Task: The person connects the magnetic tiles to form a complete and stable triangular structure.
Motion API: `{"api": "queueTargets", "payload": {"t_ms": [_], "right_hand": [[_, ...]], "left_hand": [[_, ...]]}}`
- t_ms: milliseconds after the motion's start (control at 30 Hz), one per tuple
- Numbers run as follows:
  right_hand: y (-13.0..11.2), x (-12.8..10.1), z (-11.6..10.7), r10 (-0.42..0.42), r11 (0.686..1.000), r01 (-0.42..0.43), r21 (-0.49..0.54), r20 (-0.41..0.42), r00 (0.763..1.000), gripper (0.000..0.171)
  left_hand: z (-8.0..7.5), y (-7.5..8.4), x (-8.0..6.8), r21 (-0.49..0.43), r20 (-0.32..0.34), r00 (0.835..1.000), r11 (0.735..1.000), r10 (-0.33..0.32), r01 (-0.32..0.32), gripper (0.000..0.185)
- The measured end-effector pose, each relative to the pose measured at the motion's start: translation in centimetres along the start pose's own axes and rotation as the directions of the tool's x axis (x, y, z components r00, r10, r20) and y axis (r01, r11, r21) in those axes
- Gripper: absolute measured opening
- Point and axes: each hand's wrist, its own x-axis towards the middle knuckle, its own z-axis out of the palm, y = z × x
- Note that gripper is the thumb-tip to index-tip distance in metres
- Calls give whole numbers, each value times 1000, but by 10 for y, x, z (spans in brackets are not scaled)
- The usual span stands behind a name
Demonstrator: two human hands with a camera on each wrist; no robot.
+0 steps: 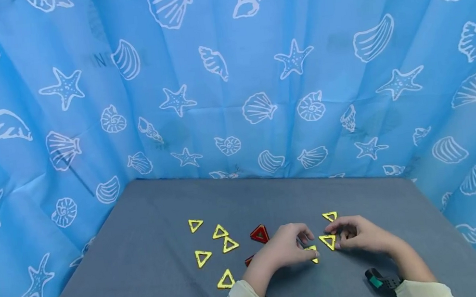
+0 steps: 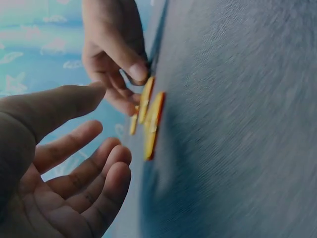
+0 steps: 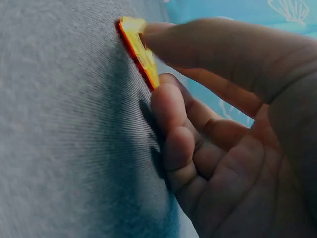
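Note:
My right hand (image 1: 362, 234) pinches a yellow triangular frame tile (image 3: 132, 44) between thumb and fingers at its edge. That tile rests on or just over the grey cloth; its side edge shows red-orange. My left hand (image 1: 285, 246) is just left of a second yellow triangle (image 1: 311, 247), which it partly covers in the head view. Seen from the left wrist, the left hand (image 2: 74, 183) has its fingers loosely bent, apart from the tiles, with nothing in it. A third yellow triangle (image 1: 329, 214) lies just beyond the right hand's fingers.
Several yellow triangles (image 1: 220, 231) lie scattered on the grey-covered table (image 1: 145, 264) to the left. A red triangle (image 1: 265, 233) sits behind the left wrist, and another red piece (image 1: 249, 260) is partly hidden by that arm. A blue shell-patterned curtain (image 1: 225, 106) surrounds the table.

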Motion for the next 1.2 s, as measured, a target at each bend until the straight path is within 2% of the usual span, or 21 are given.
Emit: {"api": "queueTargets", "payload": {"t_ms": [167,400,733,1200], "right_hand": [[4,-1,-1,-25,1000,26,-7,31,999,42],[7,1,2,-29,1000,29,3,21,999,39],[7,2,0,-23,1000,23,-14,4,1000,32],[4,4,2,-43,995,45,-85,14,999,26]], "left_hand": [[12,-7,6,-20,-30,998,998,-56,55,28],[19,-18,8,-11,-64,995,997,-76,75,35],[20,-18,12,15,-87,991,995,-100,101,28],[18,-15,11,-12,-66,988,991,-136,136,26]]}}
